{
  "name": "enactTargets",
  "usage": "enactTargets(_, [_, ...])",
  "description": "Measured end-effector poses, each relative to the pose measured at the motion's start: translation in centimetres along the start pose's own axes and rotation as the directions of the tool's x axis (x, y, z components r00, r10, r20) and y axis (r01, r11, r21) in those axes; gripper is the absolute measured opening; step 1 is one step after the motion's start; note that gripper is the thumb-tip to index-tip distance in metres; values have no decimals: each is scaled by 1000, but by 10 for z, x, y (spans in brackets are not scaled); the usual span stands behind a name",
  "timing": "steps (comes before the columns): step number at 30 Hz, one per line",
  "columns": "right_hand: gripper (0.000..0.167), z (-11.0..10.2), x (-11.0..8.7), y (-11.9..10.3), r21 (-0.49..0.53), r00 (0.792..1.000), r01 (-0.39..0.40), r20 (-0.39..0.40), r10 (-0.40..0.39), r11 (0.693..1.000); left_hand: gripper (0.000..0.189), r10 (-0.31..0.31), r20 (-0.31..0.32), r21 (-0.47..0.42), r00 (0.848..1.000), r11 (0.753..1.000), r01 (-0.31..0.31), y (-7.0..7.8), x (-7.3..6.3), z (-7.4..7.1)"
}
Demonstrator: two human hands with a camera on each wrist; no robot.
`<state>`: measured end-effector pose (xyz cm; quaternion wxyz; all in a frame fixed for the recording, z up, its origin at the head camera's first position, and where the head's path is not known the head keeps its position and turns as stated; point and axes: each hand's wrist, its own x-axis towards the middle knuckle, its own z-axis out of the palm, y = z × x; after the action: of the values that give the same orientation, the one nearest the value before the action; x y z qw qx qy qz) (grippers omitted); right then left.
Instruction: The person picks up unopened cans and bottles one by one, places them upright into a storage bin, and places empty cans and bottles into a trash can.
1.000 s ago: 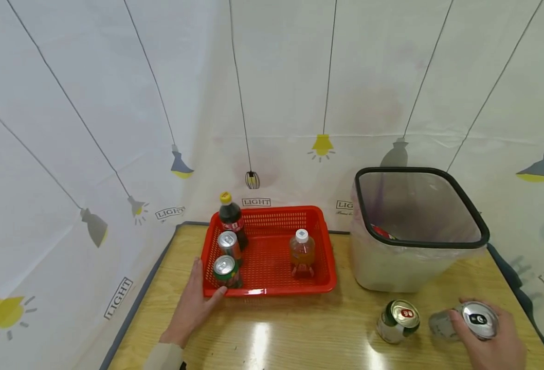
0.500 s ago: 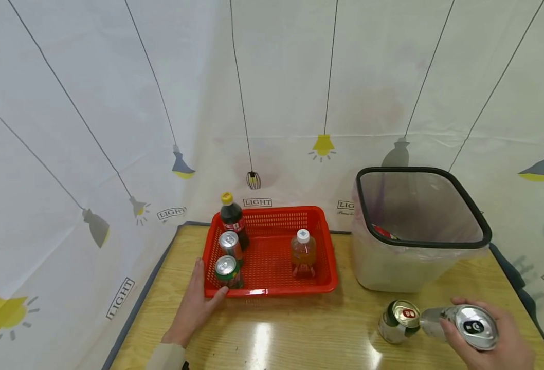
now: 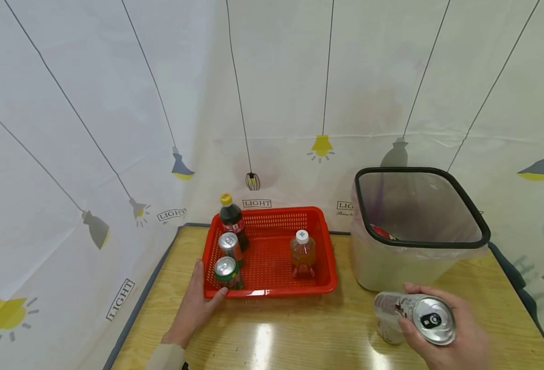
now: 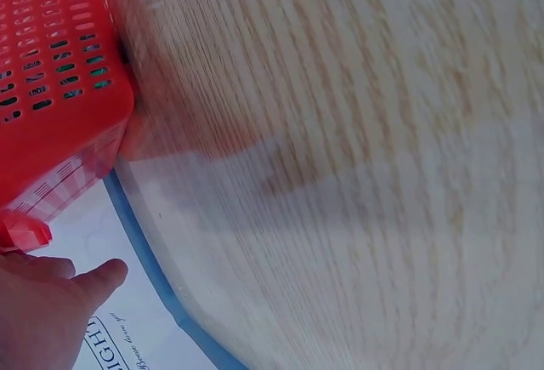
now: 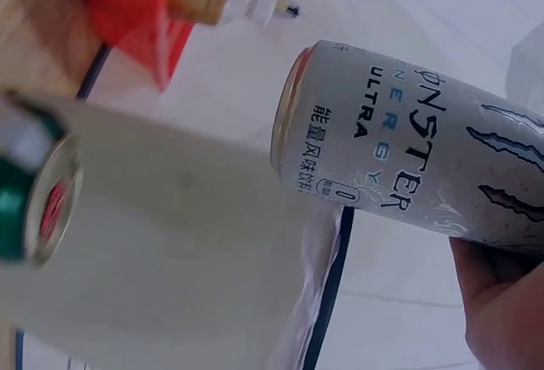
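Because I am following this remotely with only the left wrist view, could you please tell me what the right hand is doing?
Observer: In the head and right wrist views, the right hand holds a Monster Energy Ultra can.
Operator: Thank you. Does any other can show near it?
Observer: Yes, the right wrist view shows a green can with a gold top and a red tab, a gap visible between the two.
Operator: I see just a corner of the red basket; which bottles, if any, are inside?
Observer: The head view shows two: a yellow-capped bottle of dark drink on the left and a white-capped bottle on the right.
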<state>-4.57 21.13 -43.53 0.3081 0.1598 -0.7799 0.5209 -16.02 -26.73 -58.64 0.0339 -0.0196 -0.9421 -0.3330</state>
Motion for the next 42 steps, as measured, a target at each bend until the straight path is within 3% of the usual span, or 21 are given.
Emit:
enactTargets(4, [62,31,7,-4,73,990,129,-75,-123,989,110,-16,12,-6,1000,1000,16,-1,1,1])
enactTargets(6, [60,45,13,-2,125,980,194,-56,-188,973,110,-21,16,-6,1000,1000,21,0,0,1])
enactTargets(9, [60,65,24,-3,145,980,198,-9,-199,969,110,-15,13,-10,1000,1000,15,0,0,0])
enactTargets(14, [60,99,41,-9,103,986,114,107,-125,988,110,-3,13,-18,1000,1000,3,2,1,1])
enactTargets(23, [50,170,69,-5,0,961,30,275,-29,1000,112,-14,14,-25,1000,1000,15,0,1,4])
enactTargets(32, [56,228,81,17,-38,899,-142,413,145,989,111,-9,2,-15,1000,1000,9,-3,0,6])
enactTargets(37, [63,253,86,29,-70,859,-278,428,280,958,108,25,-23,-27,999,999,-26,-2,1,6])
enactTargets(42, [61,281,86,41,-93,815,-365,449,366,926,105,37,-53,-34,998,999,-38,-3,0,4])
